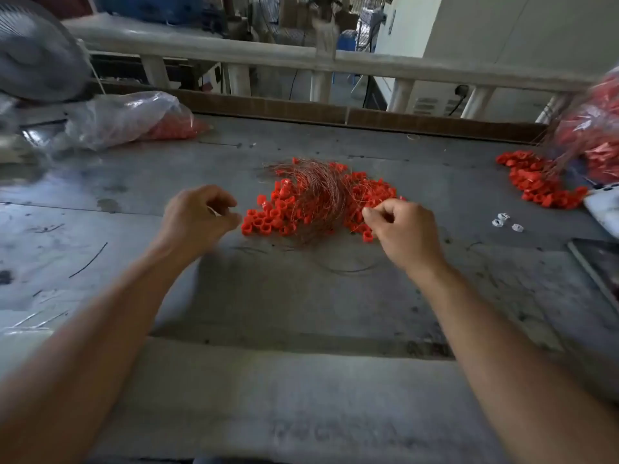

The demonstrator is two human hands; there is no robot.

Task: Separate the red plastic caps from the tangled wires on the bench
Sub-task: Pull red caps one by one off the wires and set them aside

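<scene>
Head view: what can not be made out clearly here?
left hand: motion blur hides whether its curled fingers hold anything.
right hand: its fingertips cover what, if anything, they pinch at the cap pile.
red bag, right edge: cut off and blurred.
dark flat object, right edge: cut off.

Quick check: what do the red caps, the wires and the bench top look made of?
Red caps: likely plastic, uniform bright red, moulded shapes, slight sheen. Wires: probably thin metal, fine reddish-brown strands holding springy curves; any coating can't be told. Bench top: looks like dull grey sheet metal, scuffed and stained; painted board is possible.
</scene>
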